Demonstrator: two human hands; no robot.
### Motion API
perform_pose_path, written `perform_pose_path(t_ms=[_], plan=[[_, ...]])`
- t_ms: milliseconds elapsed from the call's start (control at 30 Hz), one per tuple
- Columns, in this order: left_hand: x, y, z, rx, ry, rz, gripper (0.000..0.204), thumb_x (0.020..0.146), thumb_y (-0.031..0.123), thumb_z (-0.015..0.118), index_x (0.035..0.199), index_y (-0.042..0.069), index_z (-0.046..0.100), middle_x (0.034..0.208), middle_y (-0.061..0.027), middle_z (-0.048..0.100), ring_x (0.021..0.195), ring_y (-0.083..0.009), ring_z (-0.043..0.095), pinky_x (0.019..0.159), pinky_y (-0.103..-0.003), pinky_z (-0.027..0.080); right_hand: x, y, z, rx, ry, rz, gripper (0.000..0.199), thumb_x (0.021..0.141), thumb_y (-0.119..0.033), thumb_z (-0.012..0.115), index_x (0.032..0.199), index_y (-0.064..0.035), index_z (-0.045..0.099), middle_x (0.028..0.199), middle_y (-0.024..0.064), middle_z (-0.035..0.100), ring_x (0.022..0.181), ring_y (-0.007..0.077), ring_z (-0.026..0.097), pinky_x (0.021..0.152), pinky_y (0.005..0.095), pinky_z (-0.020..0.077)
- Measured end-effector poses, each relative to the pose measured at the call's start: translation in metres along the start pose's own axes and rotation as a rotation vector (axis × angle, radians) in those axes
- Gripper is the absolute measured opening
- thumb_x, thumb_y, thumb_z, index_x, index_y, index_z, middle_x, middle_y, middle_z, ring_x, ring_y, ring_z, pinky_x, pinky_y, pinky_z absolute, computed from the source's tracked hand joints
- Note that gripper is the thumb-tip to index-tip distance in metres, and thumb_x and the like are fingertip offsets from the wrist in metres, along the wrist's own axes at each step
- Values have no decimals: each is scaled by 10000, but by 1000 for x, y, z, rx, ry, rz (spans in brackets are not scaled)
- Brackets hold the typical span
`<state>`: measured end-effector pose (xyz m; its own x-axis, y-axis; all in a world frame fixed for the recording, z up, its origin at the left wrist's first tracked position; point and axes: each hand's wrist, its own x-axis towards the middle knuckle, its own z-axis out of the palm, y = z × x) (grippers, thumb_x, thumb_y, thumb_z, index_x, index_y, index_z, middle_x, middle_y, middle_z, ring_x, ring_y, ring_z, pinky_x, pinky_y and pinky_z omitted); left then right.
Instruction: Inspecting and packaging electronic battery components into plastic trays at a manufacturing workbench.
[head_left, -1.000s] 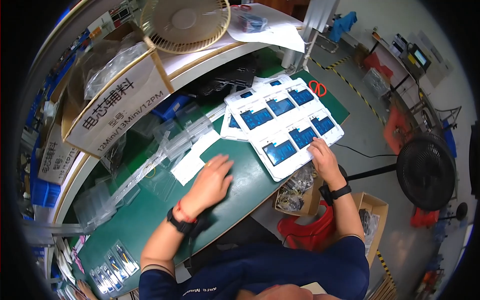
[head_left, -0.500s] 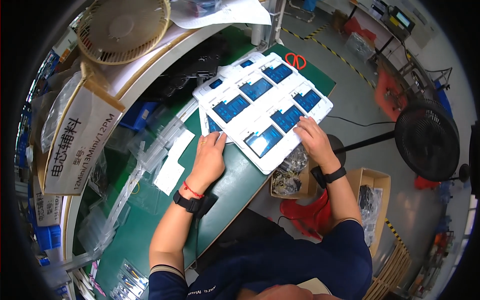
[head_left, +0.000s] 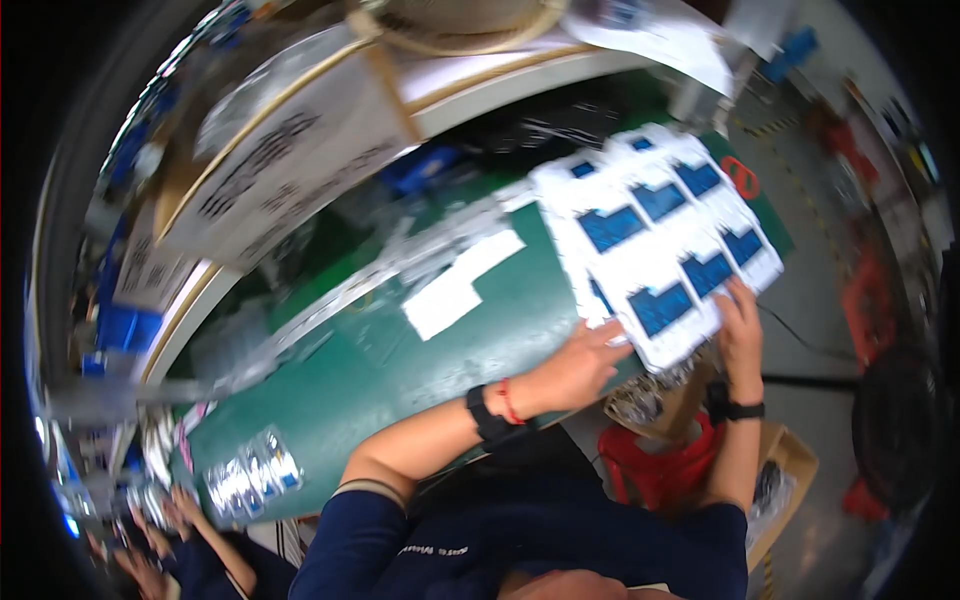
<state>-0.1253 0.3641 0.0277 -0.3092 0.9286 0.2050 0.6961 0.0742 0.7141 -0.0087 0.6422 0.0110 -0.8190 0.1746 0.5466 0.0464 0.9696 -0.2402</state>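
A white tray (head_left: 637, 268) lies tilted across the green bench, bearing flat blue-black pieces (head_left: 660, 308) that look like phone batteries, in two rows. Another white tray (head_left: 597, 312) shows partly from under it at the left. My left hand (head_left: 575, 372) is at the near left corner, fingers bent against the edges of the trays. With fingers curled over the right edge of the upper tray is my right hand (head_left: 741, 325). Motion blurs the fingertips, and the undersides of both trays are hidden.
Red-handled scissors (head_left: 740, 178) lie beyond the tray. White papers (head_left: 445, 305) and clear packs (head_left: 252, 478) rest on the bench. A large carton (head_left: 300, 160) stands on the shelf. A co-worker's hands (head_left: 180, 510) show lower left; a black fan (head_left: 897, 420) stands right.
The view has swung left, so bench and trays appear farther right. Both hands stay at the tray edges. A co-worker's hands have come into view at lower left.
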Motion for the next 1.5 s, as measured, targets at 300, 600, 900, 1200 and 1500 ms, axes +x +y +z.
perform_pose_path(t_ms=[300, 600, 900, 1200, 1500], plan=[[-100, 23, -38, 152, 99, -181, 444, 816, 144, 629, 1213, -23, 519, 1350, -216, 416, 1310, -376, 332, 1071, -500, 283, -1, -49, -16, -268, -80, 27, 377, 733, 97, 466, 1087, 5, 556, 1203, 208, 518, 1231, 400, 421, 1058, 539, 279], [-157, -6, -71, 371, 214, -535, 659, 820, 260, 656, 1343, -28, 376, 1430, -224, 307, 1338, -387, 283, 1075, -503, 262, -10, -203, 33, 419, 28, -177, 238, 721, 60, 546, 950, 10, 586, 974, 161, 594, 921, 339, 593, 831, 454, 481], [-165, -5, -64, 404, 75, -504, 729, 814, 313, 650, 1365, -39, 328, 1446, -213, 282, 1348, -368, 266, 1081, -515, 227, -21, -219, 71, 394, -25, -199, 169, 669, -22, 597, 838, -14, 596, 834, 110, 594, 785, 292, 575, 720, 404, 460], [-230, 37, -41, 366, -17, -407, 650, 841, 331, 618, 1340, -15, 387, 1412, -187, 350, 1329, -331, 311, 1077, -506, 250, -17, -227, 66, 357, -56, -219, 161, 669, -11, 597, 829, -24, 593, 839, 112, 581, 802, 300, 559, 736, 410, 438], [-342, 49, -53, 612, 531, -996, 705, 801, 336, 654, 1314, -67, 389, 1273, -284, 433, 1213, -433, 410, 1041, -508, 307, 7, -254, 54, 375, -145, -279, 150, 692, 35, 621, 834, -9, 594, 861, 122, 592, 804, 301, 553, 737, 398, 422]])
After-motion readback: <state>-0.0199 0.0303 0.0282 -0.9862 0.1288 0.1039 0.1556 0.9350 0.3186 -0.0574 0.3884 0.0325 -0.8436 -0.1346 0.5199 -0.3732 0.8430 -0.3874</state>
